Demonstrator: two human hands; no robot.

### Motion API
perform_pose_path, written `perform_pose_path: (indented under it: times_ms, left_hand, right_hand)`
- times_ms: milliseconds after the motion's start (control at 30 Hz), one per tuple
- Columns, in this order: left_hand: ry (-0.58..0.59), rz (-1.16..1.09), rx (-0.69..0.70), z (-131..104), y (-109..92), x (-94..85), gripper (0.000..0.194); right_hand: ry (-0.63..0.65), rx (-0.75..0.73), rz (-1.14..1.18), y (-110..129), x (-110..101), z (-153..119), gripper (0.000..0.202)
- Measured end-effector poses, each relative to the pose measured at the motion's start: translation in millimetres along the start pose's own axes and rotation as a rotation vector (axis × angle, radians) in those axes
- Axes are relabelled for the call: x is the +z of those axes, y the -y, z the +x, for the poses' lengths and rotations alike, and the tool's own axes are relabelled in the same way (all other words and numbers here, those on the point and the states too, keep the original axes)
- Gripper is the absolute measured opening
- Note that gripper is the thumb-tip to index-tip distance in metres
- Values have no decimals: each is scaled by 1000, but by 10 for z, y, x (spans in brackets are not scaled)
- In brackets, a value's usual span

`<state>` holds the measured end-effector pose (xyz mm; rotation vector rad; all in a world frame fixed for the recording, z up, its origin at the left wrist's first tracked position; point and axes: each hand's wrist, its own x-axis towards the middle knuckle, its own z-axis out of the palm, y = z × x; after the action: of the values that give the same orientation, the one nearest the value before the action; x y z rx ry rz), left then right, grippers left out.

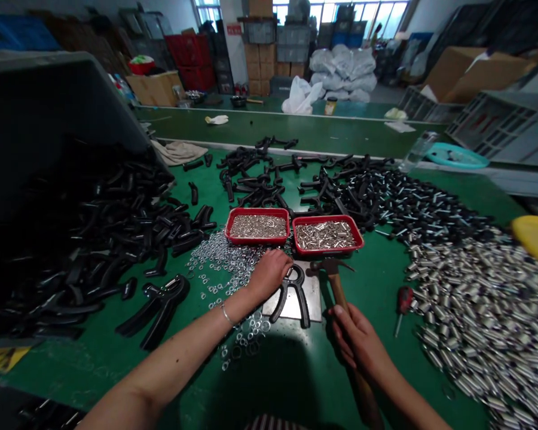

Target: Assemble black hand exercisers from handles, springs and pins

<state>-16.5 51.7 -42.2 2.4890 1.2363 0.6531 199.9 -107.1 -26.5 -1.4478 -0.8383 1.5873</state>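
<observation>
My right hand [356,337] is wrapped around the wooden handle of a claw hammer [336,286], whose head rests low beside the metal plate [311,298]. On that plate lies a black hand grip [302,297] with two legs spread towards me. The fingers of my left hand [272,273] are pinched together at the top left of the grip's head, near a small shiny metal part. Whatever sits between those fingertips is hidden. Another black hand grip [164,307] with a metal spring lies on the green bench to the left.
Ahead stand two red trays, one with tiny metal pieces [257,226], one with pins [325,235]. Washers [226,260] are scattered left. Black handles [112,239] pile up at left. Springs [479,316], black-headed bolts [412,203] and a red screwdriver [404,300] lie right.
</observation>
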Motion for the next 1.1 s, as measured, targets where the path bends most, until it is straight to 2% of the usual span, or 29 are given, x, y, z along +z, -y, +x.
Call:
perform_pose_path:
  times_ms: [100,200,367,500,567,667,733,800,900,1000,1100]
  left_hand:
    - [27,232,190,-29,7,16,23]
    - [35,288,250,-60,26,26,24]
    - [40,290,263,-63,43,23,24]
    - [49,232,198,-88,21,-64,17]
    - [-31,175,102,-175,-31,-135,22]
    - [-121,107,52,-397,-151,-219,26]
    - [-72,101,128,-545,-222,-227,24]
    - [-15,119,192,-646,-263,-195,26]
    - [2,144,189,-687,-272,-133,27]
    - [3,123,164,-665,-272,-157,27]
    - [-11,68,83,-675,-309,-293,24]
  right_hand:
    - [3,-30,-109,77,-28,-34,38]
    - [24,-69,-313,250,-122,-11,40]
    - [64,-258,-738,691,-240,109,39]
    - [-5,-359,-795,1083,-129,37,36]
    - [-32,-398,-791,1191,-58,-23,36]
    - [-93,-495,-803,1146,3,7,35]
    - [-82,-508,-893,1019,19,135,34]
    - [17,-438,-1013,895,30,301,33]
    - [129,-381,-1074,813,47,478,36]
    - [54,-433,-1077,819,38,488,35]
    - [84,-362,-1160,819,-6,360,34]
